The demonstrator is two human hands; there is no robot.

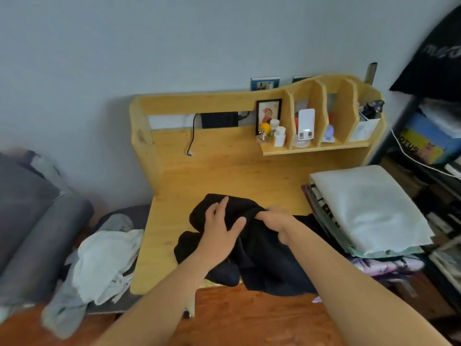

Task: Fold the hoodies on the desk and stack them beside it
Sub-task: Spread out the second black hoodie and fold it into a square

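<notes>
A black hoodie (264, 258) lies crumpled on the front part of the light wooden desk (224, 168), one edge hanging over the near side. My left hand (219, 228) lies on its upper left part with the fingers spread. My right hand (277, 221) grips a bunch of the black cloth just right of the left hand, fingers curled into it. Left of the desk, a white garment (107, 263) and a grey one (67, 313) lie loosely on a dark cushion.
A stack of folded cloth topped by a white piece (369, 208) fills the desk's right side. Shelf compartments (316, 121) with small bottles, a figurine and a framed picture stand at the back. A black cable (190, 143) hangs at the back. Rolled grey bedding (37, 233) lies far left, cluttered shelves right.
</notes>
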